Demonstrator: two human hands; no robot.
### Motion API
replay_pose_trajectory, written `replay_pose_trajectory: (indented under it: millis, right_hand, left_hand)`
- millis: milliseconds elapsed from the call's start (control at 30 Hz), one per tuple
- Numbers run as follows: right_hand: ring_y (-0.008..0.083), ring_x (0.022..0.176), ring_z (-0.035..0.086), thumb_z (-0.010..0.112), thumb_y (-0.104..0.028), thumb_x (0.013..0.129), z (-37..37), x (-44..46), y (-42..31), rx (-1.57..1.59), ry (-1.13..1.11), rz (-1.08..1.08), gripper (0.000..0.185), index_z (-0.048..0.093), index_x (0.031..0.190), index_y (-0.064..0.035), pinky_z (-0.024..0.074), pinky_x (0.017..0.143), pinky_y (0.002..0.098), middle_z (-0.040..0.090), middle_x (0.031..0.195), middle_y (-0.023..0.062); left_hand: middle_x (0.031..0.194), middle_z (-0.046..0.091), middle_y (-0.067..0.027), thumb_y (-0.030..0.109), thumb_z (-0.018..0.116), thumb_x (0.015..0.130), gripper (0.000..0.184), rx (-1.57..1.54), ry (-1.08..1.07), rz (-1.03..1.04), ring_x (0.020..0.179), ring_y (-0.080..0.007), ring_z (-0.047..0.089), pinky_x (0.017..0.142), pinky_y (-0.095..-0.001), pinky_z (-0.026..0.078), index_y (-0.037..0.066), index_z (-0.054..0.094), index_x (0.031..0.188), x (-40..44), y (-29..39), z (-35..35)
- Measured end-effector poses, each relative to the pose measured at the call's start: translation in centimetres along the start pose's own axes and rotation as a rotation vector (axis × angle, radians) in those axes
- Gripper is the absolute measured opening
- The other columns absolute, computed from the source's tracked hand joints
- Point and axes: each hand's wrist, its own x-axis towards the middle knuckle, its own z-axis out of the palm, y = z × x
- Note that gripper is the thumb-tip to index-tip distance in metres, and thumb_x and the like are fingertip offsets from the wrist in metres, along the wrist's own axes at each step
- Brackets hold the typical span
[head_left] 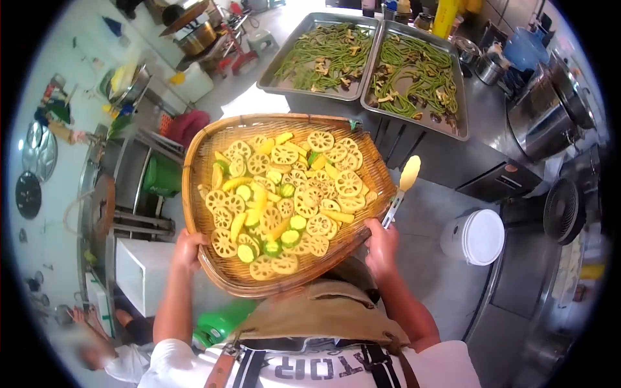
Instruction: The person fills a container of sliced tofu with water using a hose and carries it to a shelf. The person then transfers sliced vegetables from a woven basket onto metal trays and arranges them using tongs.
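A wide woven bamboo basket (194, 168) is held in front of my body, tilted a little. In it lie several lotus root slices (284, 154), yellow strips (238, 183) and green-rimmed round slices (272, 247). My left hand (187, 249) is closed round the basket's left rim. At the lower right rim, my right hand (380, 246) grips the basket, and tongs (400, 192) with yellow tips stick up from the same hand. The fingers under the rim are partly hidden.
Two metal trays (277, 68) (463, 116) of green beans stand on the steel counter ahead. A white lidded bucket (482, 237) is on the floor at right, near a black fan (564, 210). A white box (139, 275) and another person (123, 359) are at lower left.
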Motion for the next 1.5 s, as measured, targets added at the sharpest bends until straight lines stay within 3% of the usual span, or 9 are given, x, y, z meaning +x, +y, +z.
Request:
replay_pose_trajectory:
  millis: [233,367,667,833,933,1167,1300,1400,1500]
  right_hand:
    - [0.0079,0.05,0.045,0.064,-0.01,0.075,-0.4,-0.2,-2.4,-0.126,-0.075,-0.003,0.016,0.062,0.089,-0.0028,0.0311,0.044,0.0237,0.059,0.073,0.0005]
    - [0.0065,0.04,0.036,0.066,-0.006,0.074,0.4,-0.3,-2.5,-0.057,-0.074,-0.007,0.011,0.057,0.081,-0.0056,0.0253,0.038,0.0254,0.049,0.059,-0.0028]
    - [0.0062,0.044,0.038,0.067,-0.004,0.073,0.6,1.0,-2.9,-0.054,-0.129,-0.048,0.012,0.057,0.079,-0.0058,0.0279,0.04,0.0252,0.049,0.06,-0.0044]
    - [0.0098,0.048,0.046,0.066,-0.008,0.075,-0.2,3.8,-1.9,-0.083,-0.273,-0.136,0.011,0.061,0.084,-0.0032,0.0325,0.042,0.0267,0.057,0.067,0.0004]
    - [0.0099,0.047,0.048,0.066,-0.011,0.076,-0.3,5.4,-2.7,-0.139,-0.364,-0.15,0.013,0.061,0.086,-0.0028,0.0347,0.042,0.0265,0.06,0.068,0.002]
    - [0.0104,0.046,0.044,0.067,-0.013,0.077,0.4,9.6,-3.6,-0.245,-0.481,-0.205,0.015,0.058,0.084,-0.0039,0.0346,0.041,0.0249,0.053,0.064,0.0016]
    - [0.0115,0.048,0.045,0.069,-0.014,0.074,1.0,11.9,-3.9,-0.327,-0.562,-0.175,0.019,0.057,0.084,-0.0036,0.0361,0.042,0.0263,0.054,0.066,0.0024]
    - [0.0116,0.048,0.047,0.068,-0.016,0.074,1.3,14.4,-4.7,-0.427,-0.612,-0.214,0.017,0.059,0.081,-0.004,0.0365,0.043,0.0255,0.054,0.065,0.0024]
    - [0.0115,0.049,0.05,0.068,-0.019,0.076,1.1,16.8,-5.1,-0.581,-0.661,-0.224,0.015,0.063,0.077,-0.0044,0.0385,0.045,0.025,0.057,0.064,0.0035]
  left_hand:
    - [0.087,0.064,-0.0183,-0.006,0.05,0.062,0.04,-0.047,0.002,0.042,0.071,-0.0267,0.066,0.067,-0.0368,0.058,-0.012,0.054,0.102,-1.1,-1.0,-0.4]
    - [0.087,0.064,-0.0158,-0.005,0.049,0.062,0.04,-0.019,0.016,0.044,0.075,-0.0255,0.064,0.069,-0.0374,0.056,-0.01,0.055,0.102,-0.6,-1.7,-1.2]
    - [0.096,0.063,-0.014,0.0,0.053,0.062,0.048,0.018,0.063,0.135,0.078,-0.0236,0.063,0.072,-0.0353,0.054,-0.007,0.053,0.11,-3.0,-1.3,0.6]
    - [0.072,0.056,-0.0058,0.005,0.057,0.065,0.018,-0.015,0.187,0.219,0.068,-0.0205,0.058,0.067,-0.0336,0.051,0.003,0.058,0.083,-5.5,-3.7,2.4]
    - [0.089,0.063,-0.0152,-0.003,0.052,0.064,0.04,0.029,0.261,0.216,0.073,-0.0264,0.063,0.066,-0.0354,0.054,-0.009,0.057,0.104,-5.2,-5.8,0.6]
    - [0.076,0.06,-0.0136,-0.002,0.049,0.065,0.038,-0.304,0.17,0.4,0.057,-0.0247,0.061,0.046,-0.0322,0.051,-0.01,0.055,0.102,-4.2,-11.0,3.1]
    - [0.076,0.059,-0.0136,-0.002,0.049,0.063,0.042,-0.25,0.251,0.313,0.058,-0.0251,0.061,0.047,-0.0325,0.051,-0.009,0.053,0.104,-4.4,-12.5,3.6]
    - [0.078,0.059,-0.0133,-0.002,0.051,0.06,0.042,-0.424,0.258,0.49,0.063,-0.0256,0.062,0.05,-0.0342,0.052,-0.007,0.053,0.102,-3.2,-14.1,6.2]
    - [0.075,0.057,-0.0103,-0.001,0.053,0.058,0.034,-0.342,0.478,0.364,0.062,-0.0232,0.06,0.05,-0.0349,0.051,-0.004,0.057,0.092,-5.1,-15.6,9.2]
